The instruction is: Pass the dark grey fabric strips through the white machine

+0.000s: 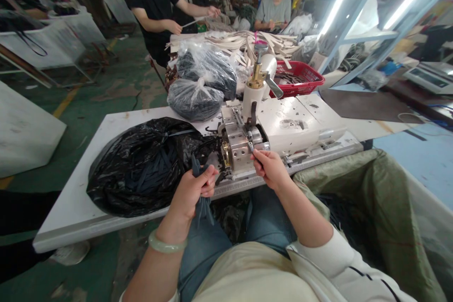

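Note:
My left hand (199, 184) is closed around a bundle of dark blue-grey strips (203, 210), whose ends hang below and poke out above the fist. My right hand (269, 168) pinches a narrow dark strip (251, 147) at the front of a white skiving machine (253, 96). That strip reaches up to the metal plate and roller of the machine; its far end is hard to make out. Left of the machine, an open black plastic bag (106, 170) holds many more blue-grey strips (152, 167).
Knotted clear bags (198, 99) of dark pieces sit behind the black bag. Pale strips (230, 42) and a red basket (300, 80) lie beyond the machine. A green woven sack (382, 198) stands at my right. Two people (152, 4) work across the table.

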`<state>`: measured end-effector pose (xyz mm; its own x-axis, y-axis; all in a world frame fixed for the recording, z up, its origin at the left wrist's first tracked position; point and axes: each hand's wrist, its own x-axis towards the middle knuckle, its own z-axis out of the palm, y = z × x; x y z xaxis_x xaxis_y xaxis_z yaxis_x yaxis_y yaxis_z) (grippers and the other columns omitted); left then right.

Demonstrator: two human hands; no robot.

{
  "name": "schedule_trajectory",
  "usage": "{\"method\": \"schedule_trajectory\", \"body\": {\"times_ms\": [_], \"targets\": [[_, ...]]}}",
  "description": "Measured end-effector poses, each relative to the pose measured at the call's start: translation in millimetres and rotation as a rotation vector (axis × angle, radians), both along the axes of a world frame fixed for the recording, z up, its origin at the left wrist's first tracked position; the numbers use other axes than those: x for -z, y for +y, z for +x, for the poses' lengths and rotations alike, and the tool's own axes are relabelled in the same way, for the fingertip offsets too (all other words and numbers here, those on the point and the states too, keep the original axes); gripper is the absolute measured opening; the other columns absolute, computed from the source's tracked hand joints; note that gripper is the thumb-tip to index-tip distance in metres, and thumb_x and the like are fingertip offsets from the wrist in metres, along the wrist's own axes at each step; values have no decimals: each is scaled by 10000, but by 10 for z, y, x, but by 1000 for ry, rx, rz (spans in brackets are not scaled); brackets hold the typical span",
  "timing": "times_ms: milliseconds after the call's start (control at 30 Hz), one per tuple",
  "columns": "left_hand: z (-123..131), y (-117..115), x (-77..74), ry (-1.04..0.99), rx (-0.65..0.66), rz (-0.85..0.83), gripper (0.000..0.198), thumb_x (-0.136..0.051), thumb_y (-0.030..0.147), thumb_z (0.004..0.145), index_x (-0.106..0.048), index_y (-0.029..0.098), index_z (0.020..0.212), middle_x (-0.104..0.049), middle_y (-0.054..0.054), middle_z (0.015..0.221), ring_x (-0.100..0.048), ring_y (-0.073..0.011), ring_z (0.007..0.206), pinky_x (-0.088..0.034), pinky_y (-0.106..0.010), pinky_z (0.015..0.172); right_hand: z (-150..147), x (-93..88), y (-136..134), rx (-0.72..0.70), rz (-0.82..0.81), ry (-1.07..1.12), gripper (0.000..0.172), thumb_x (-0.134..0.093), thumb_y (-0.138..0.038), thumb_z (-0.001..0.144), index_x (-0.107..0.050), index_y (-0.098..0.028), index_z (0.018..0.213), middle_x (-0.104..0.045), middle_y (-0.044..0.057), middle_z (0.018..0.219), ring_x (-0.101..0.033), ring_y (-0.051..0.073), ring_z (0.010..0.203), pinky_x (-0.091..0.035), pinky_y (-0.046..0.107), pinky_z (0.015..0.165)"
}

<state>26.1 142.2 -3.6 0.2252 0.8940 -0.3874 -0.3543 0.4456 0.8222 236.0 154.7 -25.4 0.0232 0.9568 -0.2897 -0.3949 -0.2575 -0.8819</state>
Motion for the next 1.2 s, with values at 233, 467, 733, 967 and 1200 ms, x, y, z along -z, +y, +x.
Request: {"method": "schedule_trajectory", "body": {"times_ms": [233,467,733,967,1200], "targets": [[-72,4,45,-40,-10,-33,340,-821,360,620,-657,71,689,-407,69,487,-272,17,372,-211,-123,356,49,-65,190,59,-88,113,278,-744,-337,638,-577,-119,593,-405,-68,374,-259,12,281,-156,133,281],[-12,-20,56,-44,8,-31,357,-818,380,624,-646,74,693,-400,68,503,-278,12,385,-216,-126,361,12,-90,223,211,-28,93,293,-727,-347,668,-542,-134,591,-384,-77,383,-253,14,296,-166,139,293],[31,-31,39,-159,146,-59,649,-572,711,687,-649,69,747,-421,44,526,-258,3,386,-207,-135,359,1389,312,-1036,526,-307,-1282,355,-518,-429,807,-635,-143,633,-577,100,513,-557,221,484,-375,302,438],[243,-88,6,-191,401,-140,756,-445,794,682,-641,72,791,-426,33,533,-232,-11,388,-170,-150,351,1057,102,-1093,111,25,-1024,457,-530,-520,830,-687,-148,1045,-701,125,854,-650,257,749,-510,350,664],[290,-247,4,-138,486,-159,696,-381,762,750,-617,109,781,-457,7,548,-278,-28,410,-211,-163,375,-329,-187,-363,-257,292,-356,334,-615,-460,826,-736,-149,853,-659,46,820,-496,93,525,-369,196,417]]}}
